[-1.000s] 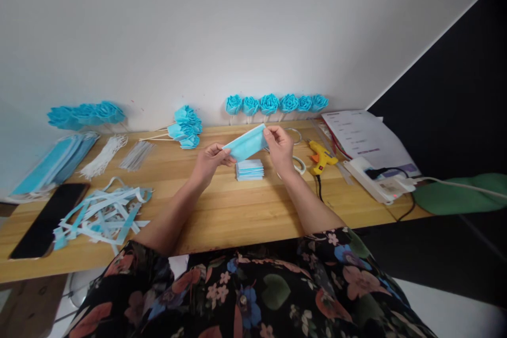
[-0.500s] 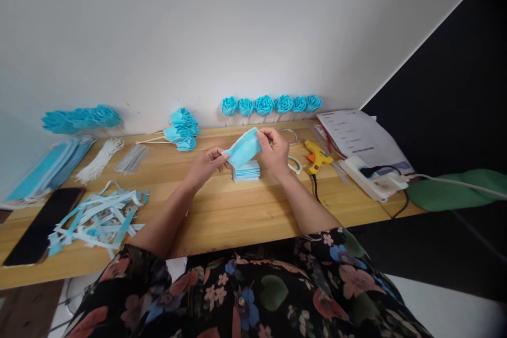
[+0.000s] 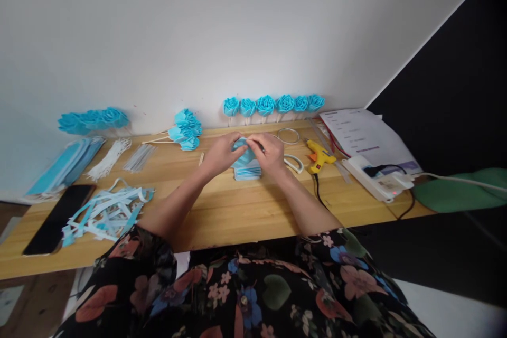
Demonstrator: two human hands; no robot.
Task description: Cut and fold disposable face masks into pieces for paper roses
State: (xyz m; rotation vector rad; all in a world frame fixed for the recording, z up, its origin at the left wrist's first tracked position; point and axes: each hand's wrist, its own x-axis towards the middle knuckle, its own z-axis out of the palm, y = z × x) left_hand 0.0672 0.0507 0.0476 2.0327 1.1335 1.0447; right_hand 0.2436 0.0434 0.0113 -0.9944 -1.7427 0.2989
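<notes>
Between my two hands is a light blue piece of mask fabric (image 3: 246, 156), partly hidden by the fingers. My left hand (image 3: 223, 156) pinches it from the left, thumb pointing inward. From the right, my right hand (image 3: 267, 153) grips its upper edge with thumb and fingers together. Directly below lies a neat stack of cut blue and white mask fabric pieces (image 3: 247, 173). To the right of my right hand rest scissors (image 3: 294, 163), seen mostly by a white handle, and a ring of thin wire or tape (image 3: 288, 136).
Blue fabric roses (image 3: 266, 105) line the wall, with more roses (image 3: 185, 129) lying left. Whole masks (image 3: 59, 165), white cords (image 3: 110, 159), thin strips (image 3: 139, 158), a phone (image 3: 57, 222) and trimmings (image 3: 106, 210) fill the left. A yellow glue gun (image 3: 320, 156) and power strip (image 3: 376, 179) sit right.
My hands have come together, and the fabric, stretched out between them before, is now bunched or folded in the fingers. The camera view has shifted slightly.
</notes>
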